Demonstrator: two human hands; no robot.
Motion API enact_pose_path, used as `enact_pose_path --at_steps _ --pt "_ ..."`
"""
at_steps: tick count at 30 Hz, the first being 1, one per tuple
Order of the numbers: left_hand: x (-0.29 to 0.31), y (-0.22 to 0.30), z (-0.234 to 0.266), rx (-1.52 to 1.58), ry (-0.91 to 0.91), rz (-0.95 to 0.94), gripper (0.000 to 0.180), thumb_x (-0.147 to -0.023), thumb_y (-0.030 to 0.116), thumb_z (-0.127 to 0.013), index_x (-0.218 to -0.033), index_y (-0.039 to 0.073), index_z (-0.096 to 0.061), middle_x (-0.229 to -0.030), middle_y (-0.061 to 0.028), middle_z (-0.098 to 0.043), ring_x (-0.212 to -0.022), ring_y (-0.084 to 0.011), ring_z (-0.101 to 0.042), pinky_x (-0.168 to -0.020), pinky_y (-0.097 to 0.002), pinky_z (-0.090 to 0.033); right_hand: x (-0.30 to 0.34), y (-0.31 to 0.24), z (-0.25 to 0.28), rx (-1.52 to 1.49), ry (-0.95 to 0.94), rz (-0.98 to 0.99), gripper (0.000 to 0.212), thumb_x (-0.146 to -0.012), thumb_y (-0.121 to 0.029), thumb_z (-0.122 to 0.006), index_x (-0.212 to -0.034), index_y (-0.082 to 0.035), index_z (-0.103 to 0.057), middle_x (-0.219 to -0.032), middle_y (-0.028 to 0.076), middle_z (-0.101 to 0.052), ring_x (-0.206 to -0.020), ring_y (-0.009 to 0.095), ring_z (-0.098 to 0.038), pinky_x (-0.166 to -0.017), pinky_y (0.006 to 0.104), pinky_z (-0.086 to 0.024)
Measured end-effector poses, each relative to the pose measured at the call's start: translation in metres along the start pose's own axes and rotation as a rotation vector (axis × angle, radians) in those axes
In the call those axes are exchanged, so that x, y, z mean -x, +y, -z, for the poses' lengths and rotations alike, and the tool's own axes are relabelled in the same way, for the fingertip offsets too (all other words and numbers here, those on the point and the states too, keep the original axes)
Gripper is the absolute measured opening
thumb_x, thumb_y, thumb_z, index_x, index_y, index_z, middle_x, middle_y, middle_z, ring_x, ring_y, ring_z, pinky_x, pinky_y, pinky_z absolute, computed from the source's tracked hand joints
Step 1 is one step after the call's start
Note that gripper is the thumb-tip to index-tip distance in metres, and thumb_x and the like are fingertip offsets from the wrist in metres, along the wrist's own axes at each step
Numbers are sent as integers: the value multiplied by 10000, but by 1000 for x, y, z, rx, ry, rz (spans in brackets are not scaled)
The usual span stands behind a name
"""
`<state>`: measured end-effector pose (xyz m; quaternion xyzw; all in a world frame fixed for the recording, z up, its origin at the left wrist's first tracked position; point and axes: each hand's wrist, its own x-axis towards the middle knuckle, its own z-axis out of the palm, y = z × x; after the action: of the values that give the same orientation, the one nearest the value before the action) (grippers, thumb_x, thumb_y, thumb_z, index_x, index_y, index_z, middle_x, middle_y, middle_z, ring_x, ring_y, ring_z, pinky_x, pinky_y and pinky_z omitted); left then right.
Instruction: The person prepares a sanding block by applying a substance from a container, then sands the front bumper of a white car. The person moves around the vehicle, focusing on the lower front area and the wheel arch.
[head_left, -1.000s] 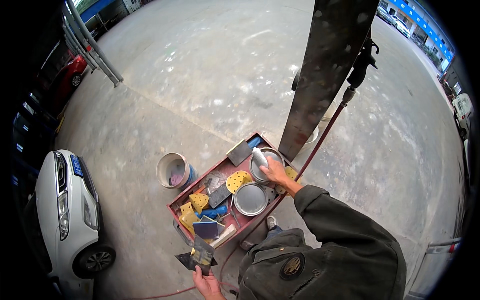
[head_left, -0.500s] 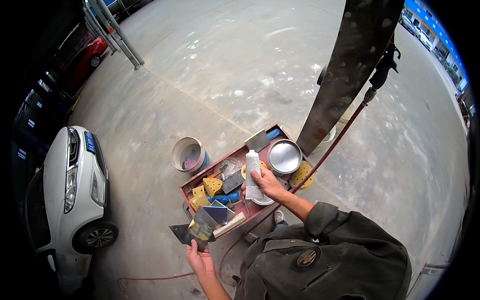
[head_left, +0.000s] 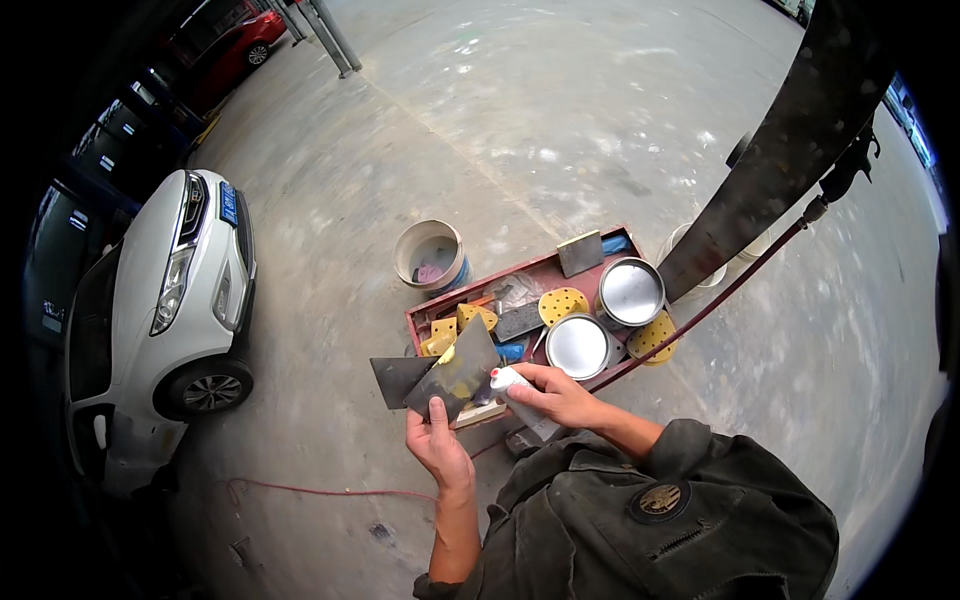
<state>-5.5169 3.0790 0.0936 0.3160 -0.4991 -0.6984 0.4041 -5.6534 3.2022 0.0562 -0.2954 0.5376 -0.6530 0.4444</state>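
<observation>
My left hand (head_left: 440,450) grips a dark flat putty spreader (head_left: 465,375) by its lower edge, thumb on top. Yellow putty (head_left: 447,356) is smeared on its face and along one edge. A second dark flat plate (head_left: 398,382) sticks out to the left behind it; whether my fingers also hold that one is hidden. My right hand (head_left: 560,397) is closed round a white squeeze tube (head_left: 530,412), tilted with its red-tipped end beside the spreader's right edge. A gap between tip and spreader is too small to judge.
Below my hands stands a red tray (head_left: 480,287) holding two round cans (head_left: 632,292), yellow perforated sanding pads (head_left: 563,304) and a grey block (head_left: 519,321). A bucket (head_left: 430,250) is behind it. A red hose (head_left: 740,280), dark post (head_left: 770,160) and white car (head_left: 150,280) flank it.
My right hand has brought the tube down beside the spreader and tilted it, so its red tip now shows. The spreader has turned and come nearer the tube. The whole view has shifted.
</observation>
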Motion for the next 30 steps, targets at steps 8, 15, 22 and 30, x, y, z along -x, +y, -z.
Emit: enact_pose_path --at_steps 8,15,22,30 --pt "9 -4 1 -192 -25 -53 211 -988 83 -531 -1150 -45 -576 -1092 -100 -648 -990 -164 -620 -902 -307 -498 4 -19 -8 -51 57 -115 317 -1009 -289 -537 -1093 1 -632 -841 39 -665 -690 93 -627 -619 253 -493" --pt "18 8 -11 -241 -56 -60 213 -979 81 -544 -1146 -44 -589 -1086 -81 -647 -985 -143 -609 -882 -279 -480 4 -23 -10 -3 27 -41 287 -1016 -250 -517 -1082 7 -626 -834 47 -665 -682 106 -648 -591 251 -518" --pt "22 9 -11 -242 -72 -58 213 -980 98 -550 -1136 -41 -593 -1081 -77 -646 -963 -136 -604 -854 -268 -474 5 -26 -11 -25 20 -48 271 -1019 -233 -508 -1066 8 -624 -830 58 -668 -654 113 -653 -572 245 -522" --pt "22 6 -7 -275 -91 -84 209 -981 110 -554 -1124 -37 -593 -1072 -77 -650 -949 -133 -608 -835 -264 -474 5 -28 -12 -107 14 -60 274 -1021 -233 -505 -1063 7 -628 -818 59 -669 -642 108 -638 -564 249 -515"
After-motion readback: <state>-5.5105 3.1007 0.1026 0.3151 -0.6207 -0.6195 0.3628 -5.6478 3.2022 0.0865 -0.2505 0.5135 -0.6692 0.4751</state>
